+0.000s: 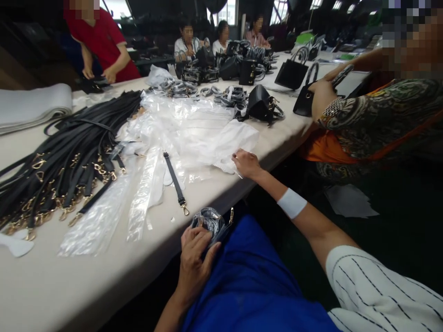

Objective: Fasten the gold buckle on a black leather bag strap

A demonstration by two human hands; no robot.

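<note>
My left hand (195, 256) is closed around a coiled bag strap (209, 221) wrapped in clear plastic, held over my lap at the table's edge. A gold clasp sticks out from the strap's right side. My right hand (246, 163) reaches over the table edge, its fingers pinched at the corner of a white tissue sheet (238, 138). Between the hands and the strap pile, a short black strap (175, 180) with a gold hook lies on the cloth. Clear plastic sleeves (141, 203) are spread left of it.
A large heap of black straps (79, 152) with gold hooks covers the table's left side. Black handbags (259, 101) and coiled wrapped straps stand farther back. A co-worker in a patterned sleeve (363, 110) handles a bag at the right. Another in red (100, 41) works at the far left.
</note>
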